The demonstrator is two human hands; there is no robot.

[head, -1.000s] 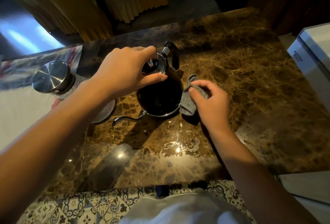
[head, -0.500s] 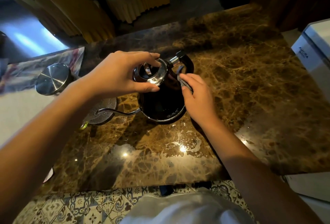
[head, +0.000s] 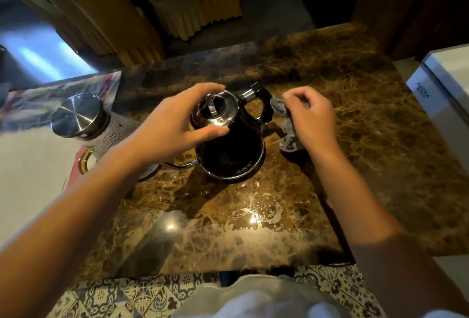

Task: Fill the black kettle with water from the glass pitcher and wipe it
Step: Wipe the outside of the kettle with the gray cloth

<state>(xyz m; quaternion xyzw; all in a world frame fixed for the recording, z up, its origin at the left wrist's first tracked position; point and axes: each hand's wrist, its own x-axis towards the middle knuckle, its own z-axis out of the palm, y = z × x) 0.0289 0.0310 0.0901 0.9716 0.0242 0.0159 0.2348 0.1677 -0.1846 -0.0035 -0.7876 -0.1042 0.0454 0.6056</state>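
The black kettle (head: 232,155) stands upright on the brown marble counter (head: 355,165), its thin spout pointing left and its black handle to the right. My left hand (head: 172,127) grips its shiny lid rim from the left, thumb in front and fingers behind. My right hand (head: 312,120) pinches a grey cloth (head: 288,127) just right of the handle; the cloth hangs down to the counter. The glass pitcher (head: 101,127), textured with a steel lid and gold handle, sits left of the kettle, partly hidden by my left arm.
Water spots (head: 253,211) lie on the counter in front of the kettle. A white appliance (head: 444,94) stands at the right edge. A light surface with a patterned cloth (head: 63,94) lies on the left. Yellow chair backs (head: 114,18) stand beyond the counter.
My right hand has pulled the cloth off the kettle's handle side and moved right. The kettle has turned slightly, and my left hand stays on its lid.
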